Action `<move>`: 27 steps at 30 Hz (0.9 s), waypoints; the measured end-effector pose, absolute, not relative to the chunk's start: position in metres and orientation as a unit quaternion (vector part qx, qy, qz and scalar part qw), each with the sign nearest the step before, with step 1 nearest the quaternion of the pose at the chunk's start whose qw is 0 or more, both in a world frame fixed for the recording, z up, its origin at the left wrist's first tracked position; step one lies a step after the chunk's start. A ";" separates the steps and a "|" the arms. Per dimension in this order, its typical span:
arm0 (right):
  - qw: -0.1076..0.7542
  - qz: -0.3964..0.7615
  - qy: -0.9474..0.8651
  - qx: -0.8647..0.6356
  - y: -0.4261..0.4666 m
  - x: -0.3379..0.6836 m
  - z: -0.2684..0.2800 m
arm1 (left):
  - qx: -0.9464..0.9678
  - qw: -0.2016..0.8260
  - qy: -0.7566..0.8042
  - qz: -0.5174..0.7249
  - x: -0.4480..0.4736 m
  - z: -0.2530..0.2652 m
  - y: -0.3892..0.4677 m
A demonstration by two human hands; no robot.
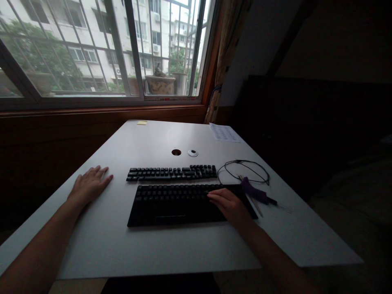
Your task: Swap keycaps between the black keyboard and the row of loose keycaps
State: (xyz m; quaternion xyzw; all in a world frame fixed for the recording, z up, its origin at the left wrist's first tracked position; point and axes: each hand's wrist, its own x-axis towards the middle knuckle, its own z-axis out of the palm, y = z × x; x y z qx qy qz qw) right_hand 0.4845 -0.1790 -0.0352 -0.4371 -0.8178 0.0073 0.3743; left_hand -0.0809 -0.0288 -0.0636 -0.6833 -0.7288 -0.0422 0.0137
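Observation:
A black keyboard [171, 212] lies on the white table; keycaps fill its back rows, while its front part looks dark and flat. Over its right side is my right hand [226, 204], thumb and fingers pinched together at the keycaps' edge. Whatever is between those fingertips is too small and dark to make out. Behind the keyboard, loose black keycaps [171, 174] stand in rows. My left hand [88, 185] rests palm down on the table to the left, fingers stretched out, holding nothing.
Right of the keyboard lie a purple-handled tool [254, 192] with thin wires, a slim stick-like tool [255, 206] and a coiled black cable [266, 173]. Farther back are a round hole [176, 152], its white cover [192, 153], printed paper [225, 133] and a yellow note [142, 122].

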 end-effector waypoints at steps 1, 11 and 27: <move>0.376 0.000 -0.816 -0.438 -0.178 0.485 -0.035 | -0.684 0.014 -0.728 -0.044 -0.081 -0.064 -0.028; 0.387 -0.016 -0.810 -0.440 -0.177 0.483 -0.030 | -0.686 0.014 -0.725 -0.052 -0.080 -0.064 -0.029; 0.367 -0.051 -0.819 -0.437 -0.177 0.487 -0.034 | -0.691 0.009 -0.719 -0.069 -0.080 -0.064 -0.031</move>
